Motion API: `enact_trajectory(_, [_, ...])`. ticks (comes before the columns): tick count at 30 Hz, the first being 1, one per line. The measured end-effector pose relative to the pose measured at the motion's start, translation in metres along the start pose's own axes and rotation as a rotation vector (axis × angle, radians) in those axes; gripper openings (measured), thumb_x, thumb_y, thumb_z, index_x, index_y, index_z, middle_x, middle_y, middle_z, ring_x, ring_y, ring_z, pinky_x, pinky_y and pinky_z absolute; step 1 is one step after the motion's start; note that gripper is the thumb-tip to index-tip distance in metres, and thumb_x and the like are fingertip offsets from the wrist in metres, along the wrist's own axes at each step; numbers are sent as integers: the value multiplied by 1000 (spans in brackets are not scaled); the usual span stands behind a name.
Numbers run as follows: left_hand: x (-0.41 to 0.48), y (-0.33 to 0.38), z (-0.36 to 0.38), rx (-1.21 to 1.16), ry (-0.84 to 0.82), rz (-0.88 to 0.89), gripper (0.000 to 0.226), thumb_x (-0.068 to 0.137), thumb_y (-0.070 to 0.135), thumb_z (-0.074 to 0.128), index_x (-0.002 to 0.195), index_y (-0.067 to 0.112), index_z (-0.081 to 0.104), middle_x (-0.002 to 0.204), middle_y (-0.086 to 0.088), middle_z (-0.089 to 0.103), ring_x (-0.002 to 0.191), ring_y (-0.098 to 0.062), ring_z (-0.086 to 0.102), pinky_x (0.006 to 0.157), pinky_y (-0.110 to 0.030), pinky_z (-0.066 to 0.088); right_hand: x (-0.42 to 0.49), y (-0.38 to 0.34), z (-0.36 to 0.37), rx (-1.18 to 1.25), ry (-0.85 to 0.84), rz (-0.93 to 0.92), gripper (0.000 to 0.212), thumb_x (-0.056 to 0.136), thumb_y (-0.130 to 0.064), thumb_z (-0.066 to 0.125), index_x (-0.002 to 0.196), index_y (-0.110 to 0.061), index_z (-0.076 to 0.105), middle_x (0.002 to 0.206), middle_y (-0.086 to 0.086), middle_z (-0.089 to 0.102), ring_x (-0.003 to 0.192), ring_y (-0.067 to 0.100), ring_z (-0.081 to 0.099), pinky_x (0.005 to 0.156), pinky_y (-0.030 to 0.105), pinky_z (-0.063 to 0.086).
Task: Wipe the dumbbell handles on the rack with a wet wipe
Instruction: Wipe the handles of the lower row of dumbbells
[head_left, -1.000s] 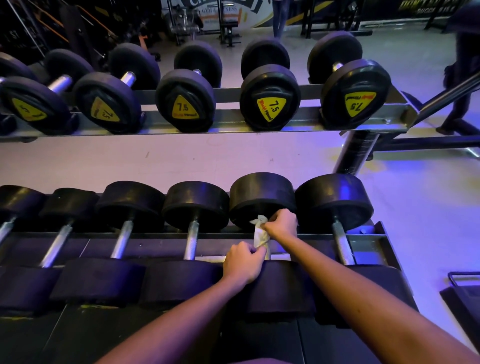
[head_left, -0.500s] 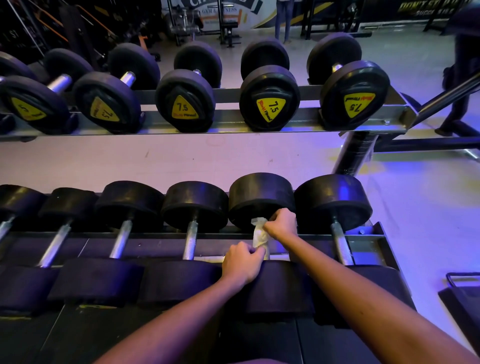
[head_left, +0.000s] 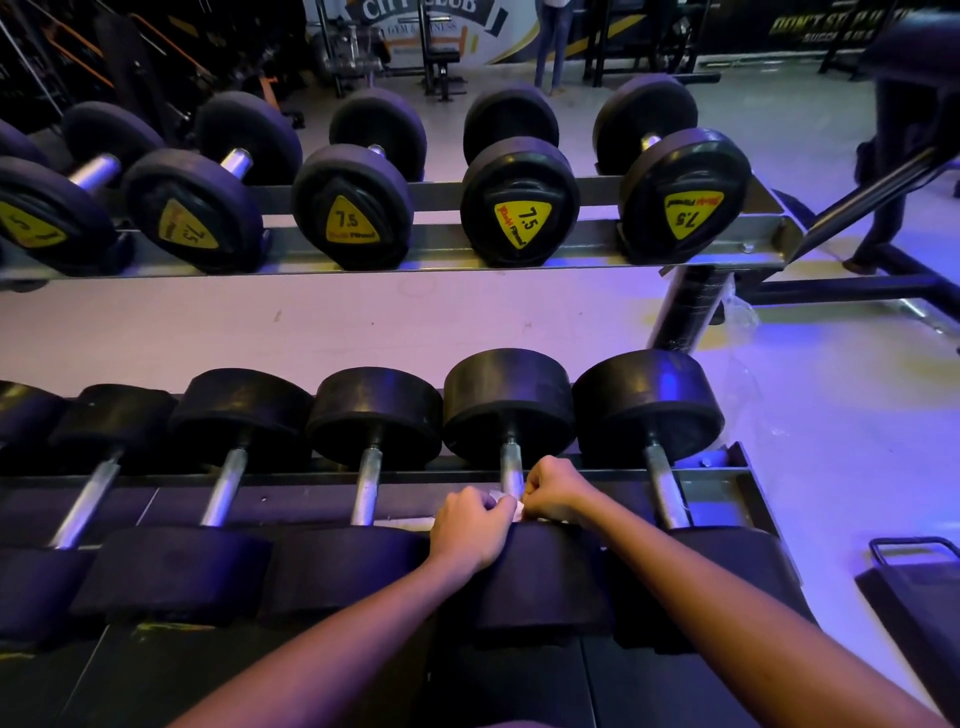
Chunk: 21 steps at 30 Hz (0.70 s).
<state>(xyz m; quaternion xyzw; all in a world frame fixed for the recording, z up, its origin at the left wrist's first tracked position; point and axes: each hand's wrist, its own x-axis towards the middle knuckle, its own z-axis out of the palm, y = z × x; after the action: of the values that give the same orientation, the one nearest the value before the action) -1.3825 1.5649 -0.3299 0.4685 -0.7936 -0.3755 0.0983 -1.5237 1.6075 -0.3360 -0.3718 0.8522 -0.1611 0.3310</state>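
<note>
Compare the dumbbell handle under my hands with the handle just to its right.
The held handle has the wet wipe at its near end, gripped by the left hand and right hand; the neighbour's handle is bare. Only the held handle's far half shows; the neighbour's shows fully. Both are silver metal between black heads.

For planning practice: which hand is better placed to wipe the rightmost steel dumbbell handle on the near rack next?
Probably right: the right hand pinches the white wet wipe and sits nearer that steel handle.
</note>
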Motion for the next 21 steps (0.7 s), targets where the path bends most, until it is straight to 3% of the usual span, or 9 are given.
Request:
enact_trajectory(3, [-1,0,-1,7,6,-1,43,84,34,54,48,13,47,51,-2,42,66,-28,50,56,-33,29,1,1,3,24,55,14,9,61,-13,68,62,-9,60,66,5,55,57,14,51,48,26,38])
enact_trajectory(6, [-1,0,0,-2,13,-8,44,84,37,54,49,13,47,57,-9,49,73,-33,56,57,-34,28,5,-4,-3,96,152,33,6,60,-4,70,65,-3,68,67,10,65,63,19,64,54,29,50])
enact_trajectory(10, [0,0,1,-17,6,-33,41,83,42,52,55,12,57,58,-3,52,71,-28,56,55,-33,32,15,-14,-20,183,307,2,16,71,-5,74,63,-14,65,72,6,67,74,19,66,62,28,55])
enact_trajectory(12, [0,-1,2,-28,-3,-28,42,83,43,52,59,9,63,61,-3,58,71,-27,59,55,-33,35,19,-16,-18,214,288,-8,8,72,-6,77,70,-11,70,77,5,68,77,18,66,66,30,57])
enact_trajectory(15, [-1,-1,2,-26,-1,-26,41,84,42,52,60,10,64,60,-3,57,70,-25,58,55,-31,33,18,-15,-10,168,260,-21,4,73,-6,76,74,-9,74,78,6,70,76,16,63,66,23,47])
enact_trajectory(21, [-1,2,-1,19,2,-30,45,83,35,56,47,11,47,49,-2,41,63,-27,48,55,-33,29,2,6,4,112,82,14,11,63,-7,77,73,-4,75,79,12,73,65,11,60,65,31,55])
